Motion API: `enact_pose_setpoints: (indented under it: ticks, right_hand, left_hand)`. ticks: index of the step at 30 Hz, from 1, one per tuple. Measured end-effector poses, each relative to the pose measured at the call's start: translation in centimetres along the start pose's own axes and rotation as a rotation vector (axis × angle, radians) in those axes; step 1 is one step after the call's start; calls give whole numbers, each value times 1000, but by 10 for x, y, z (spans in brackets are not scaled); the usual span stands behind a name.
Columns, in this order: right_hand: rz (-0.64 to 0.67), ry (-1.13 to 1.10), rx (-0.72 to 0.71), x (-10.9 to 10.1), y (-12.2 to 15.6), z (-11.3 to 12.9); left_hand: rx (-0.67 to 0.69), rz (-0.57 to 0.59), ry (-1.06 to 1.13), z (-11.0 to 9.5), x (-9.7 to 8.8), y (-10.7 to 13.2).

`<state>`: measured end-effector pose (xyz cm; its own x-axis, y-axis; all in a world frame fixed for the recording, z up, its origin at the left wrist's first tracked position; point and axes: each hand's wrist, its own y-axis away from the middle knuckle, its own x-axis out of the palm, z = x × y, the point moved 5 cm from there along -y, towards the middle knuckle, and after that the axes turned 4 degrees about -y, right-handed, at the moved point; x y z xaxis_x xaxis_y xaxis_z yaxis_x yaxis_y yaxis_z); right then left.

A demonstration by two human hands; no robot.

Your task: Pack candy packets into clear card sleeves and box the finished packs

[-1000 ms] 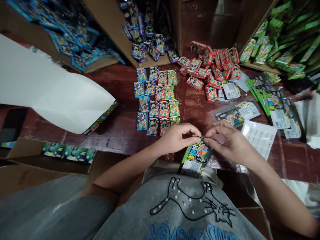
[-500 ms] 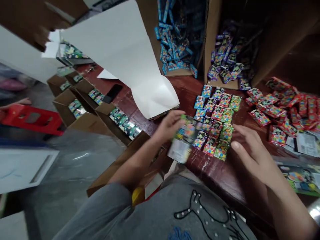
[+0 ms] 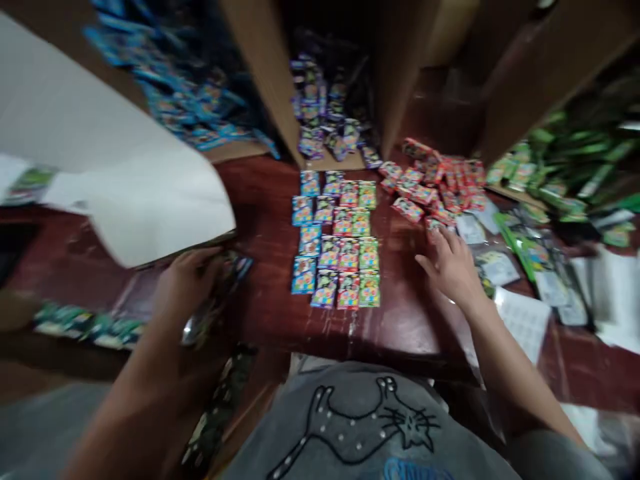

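Note:
My left hand (image 3: 187,283) is at the left edge of the laid-out packets, its fingers closed on a dark printed pouch (image 3: 220,287) that is smeared by motion. A large white sheet (image 3: 160,200) rises just beyond that hand. In the middle of the dark red table (image 3: 270,300), small packets lie in neat columns: blue packets (image 3: 303,211), purple packets (image 3: 326,288), red packets (image 3: 349,253) and green packets (image 3: 369,253). My right hand (image 3: 453,270), open with fingers apart, hovers over or touches the near edge of a loose pile of red packets (image 3: 445,180).
Cardboard boxes at the back hold loose blue packets (image 3: 185,100), purple packets (image 3: 313,107) and green packets (image 3: 565,167). To the right lie flat printed pouches (image 3: 545,267) and a white sticker sheet (image 3: 523,320). A row of green packages (image 3: 90,327) stands at lower left.
The view has swung right, bringing the green packets into sight. My left hand has moved left from the laid-out packets with the pouch; my right hand has reached out to the red pile.

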<state>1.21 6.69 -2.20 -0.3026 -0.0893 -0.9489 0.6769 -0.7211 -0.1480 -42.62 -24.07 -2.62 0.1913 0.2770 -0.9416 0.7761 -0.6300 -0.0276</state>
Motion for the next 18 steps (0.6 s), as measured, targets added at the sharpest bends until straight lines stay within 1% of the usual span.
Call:
enact_pose_setpoints:
  ticks: [1, 2, 3, 4, 5, 6, 7, 8, 9, 10, 11, 12, 13, 14, 15, 16, 18]
  right_hand:
    - [-7, 80, 70, -3, 16, -16]
    - [2, 143, 122, -3, 34, -28]
    - [19, 181, 157, 0, 52, -34]
    - [36, 194, 178, 5, 68, -34]
    - [46, 186, 186, 12, 83, -30]
    - [49, 165, 181, 21, 96, -22]
    - [45, 140, 164, 29, 107, -12]
    - [35, 115, 140, 36, 115, -2]
    - [17, 95, 112, 42, 122, 8]
    - [-4, 81, 85, 47, 128, 16]
    - [-30, 73, 59, 50, 133, 22]
    - [-55, 66, 33, 51, 138, 26]
    - [-77, 56, -1, 52, 144, 28]
    - [-94, 40, -41, 52, 149, 30]
    - [-102, 23, -87, 51, 155, 31]
    - [-104, 5, -129, 50, 161, 32]
    - [-102, -26, -185, 47, 174, 34]
  left_hand:
    - [9, -32, -6, -6, 1, 0]
    - [8, -94, 3, -15, 0, 1]
    - [18, -159, 24, -27, -2, 4]
    - [35, -229, 61, -43, -6, 9]
    - [64, -294, 113, -64, -9, 16]
    - [112, -320, 181, -90, -9, 24]
    - [166, -319, 268, -120, -7, 35]
    - [230, -262, 368, -154, -1, 46]
    - [297, -92, 496, -191, 13, 58]
    - [346, 135, 626, -229, 31, 71]
    - [383, 387, 726, -267, 52, 86]
    - [404, 621, 814, -301, 71, 102]
    - [384, 794, 882, -331, 89, 116]
    - [331, 901, 905, -354, 106, 125]
    - [276, 984, 883, -372, 121, 133]
    - [228, 1026, 856, -385, 135, 138]
    - [154, 1042, 785, -400, 155, 142]
